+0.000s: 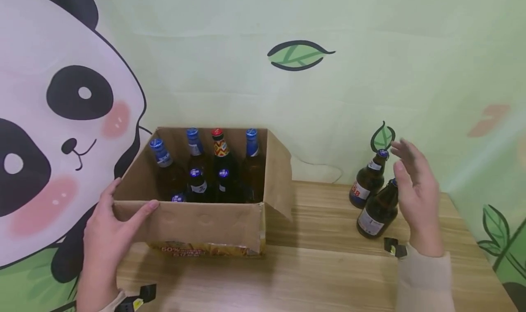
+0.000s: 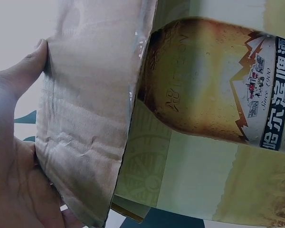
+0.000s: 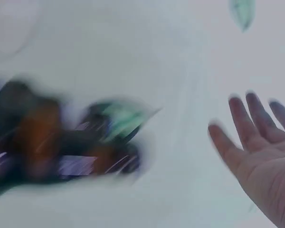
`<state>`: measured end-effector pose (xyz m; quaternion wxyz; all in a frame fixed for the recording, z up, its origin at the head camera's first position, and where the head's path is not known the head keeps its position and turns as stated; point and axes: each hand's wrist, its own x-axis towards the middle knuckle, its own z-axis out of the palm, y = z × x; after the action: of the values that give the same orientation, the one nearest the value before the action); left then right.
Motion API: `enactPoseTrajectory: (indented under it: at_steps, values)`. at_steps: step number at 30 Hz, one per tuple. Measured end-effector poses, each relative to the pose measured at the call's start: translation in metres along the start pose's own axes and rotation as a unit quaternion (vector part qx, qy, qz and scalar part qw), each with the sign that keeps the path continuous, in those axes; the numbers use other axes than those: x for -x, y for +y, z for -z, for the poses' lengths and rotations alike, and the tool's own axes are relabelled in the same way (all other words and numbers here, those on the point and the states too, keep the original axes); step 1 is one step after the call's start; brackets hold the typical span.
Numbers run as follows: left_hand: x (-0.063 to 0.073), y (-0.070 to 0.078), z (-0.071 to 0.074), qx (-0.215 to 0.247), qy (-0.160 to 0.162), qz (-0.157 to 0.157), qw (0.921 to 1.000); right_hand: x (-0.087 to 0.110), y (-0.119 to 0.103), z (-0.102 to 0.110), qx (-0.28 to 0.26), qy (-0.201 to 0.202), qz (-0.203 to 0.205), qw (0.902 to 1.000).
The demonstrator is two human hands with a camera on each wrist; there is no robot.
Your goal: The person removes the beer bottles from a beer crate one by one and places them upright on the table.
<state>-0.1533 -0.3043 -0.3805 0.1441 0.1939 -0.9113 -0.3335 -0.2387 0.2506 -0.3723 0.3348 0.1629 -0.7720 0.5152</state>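
Note:
A brown cardboard box point(image 1: 205, 221) with raised flaps stands on the table, several capped beer bottles point(image 1: 222, 150) upright inside it. My left hand point(image 1: 107, 227) grips the box's near left corner, thumb along the front flap. In the left wrist view, the thumb and fingers lie around the edge of the cardboard flap point(image 2: 88, 114), beside a bottle printed on the box. My right hand point(image 1: 420, 193) is raised with fingers extended beside two dark beer bottles point(image 1: 376, 211); it overlaps the nearer one in the head view. The right wrist view shows the palm point(image 3: 270, 175) apart from the blurred bottles.
The wooden table point(image 1: 324, 275) runs up to a pale green backdrop point(image 1: 213, 65) printed with a panda and leaves. A side flap point(image 1: 279, 175) sticks out from the box's right side. A thin cord point(image 1: 324, 166) lies along the backdrop behind the table.

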Motion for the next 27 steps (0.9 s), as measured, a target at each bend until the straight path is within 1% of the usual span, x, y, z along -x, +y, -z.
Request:
enactPoseTrajectory:
  at_steps: [2, 3, 4, 6, 8, 9, 11, 12, 16, 18, 19, 21, 22, 24, 26, 27]
  values:
    - [0.001, 0.0, 0.001, -0.001, 0.002, 0.001, 1.0, -0.013, -0.019, -0.013, -0.035, -0.05, 0.032, 0.9976]
    - [0.001, 0.0, 0.001, -0.002, 0.002, 0.001, 1.0, -0.02, -0.027, -0.021, -0.056, -0.079, 0.046, 0.9943]
    - [0.001, 0.0, 0.001, -0.003, 0.002, 0.002, 1.0, -0.026, -0.035, -0.03, -0.077, -0.11, 0.063, 0.9889]
    - [0.001, -0.001, 0.001, -0.005, 0.001, 0.001, 1.0, -0.036, -0.048, -0.052, -0.11, -0.177, 0.098, 0.9731]
    - [0.001, -0.001, 0.001, -0.007, -0.001, 0.003, 1.0, -0.047, -0.06, -0.076, -0.132, -0.245, 0.128, 0.952]
    - [0.001, -0.001, 0.001, -0.009, -0.001, 0.002, 1.0, -0.052, -0.067, -0.088, -0.137, -0.277, 0.135, 0.9412]
    - [0.001, -0.001, 0.0, -0.008, -0.003, 0.003, 1.0, -0.065, -0.085, -0.113, -0.133, -0.337, 0.151, 0.9197]
    - [0.001, 0.0, 0.0, -0.007, -0.004, 0.004, 1.0, -0.071, -0.096, -0.126, -0.13, -0.363, 0.157, 0.909]
    - [0.0, -0.001, -0.002, -0.006, -0.005, 0.009, 0.9999, -0.098, -0.142, -0.184, -0.148, -0.452, 0.192, 0.8586]
    - [0.001, -0.001, -0.001, -0.009, -0.002, 0.005, 0.9999, -0.108, -0.165, -0.213, -0.145, -0.498, 0.187, 0.8344]
    - [0.001, -0.001, -0.001, -0.009, -0.001, 0.002, 1.0, -0.112, -0.175, -0.228, -0.136, -0.519, 0.186, 0.8233]
    - [0.0, 0.0, -0.002, -0.01, 0.002, -0.007, 0.9999, -0.116, -0.192, -0.255, -0.104, -0.557, 0.179, 0.8041]
    - [0.0, -0.001, -0.001, -0.011, 0.002, -0.01, 0.9999, -0.117, -0.198, -0.268, -0.086, -0.573, 0.179, 0.7953]
    - [-0.001, -0.002, 0.0, -0.012, 0.002, -0.016, 0.9998, -0.115, -0.202, -0.294, -0.078, -0.597, 0.188, 0.7762]
    - [-0.001, -0.003, 0.0, -0.013, 0.003, -0.019, 0.9997, -0.108, -0.198, -0.315, -0.072, -0.623, 0.185, 0.7568]
    - [-0.001, -0.003, 0.001, -0.014, 0.003, -0.019, 0.9997, -0.103, -0.193, -0.325, -0.066, -0.639, 0.181, 0.7446]
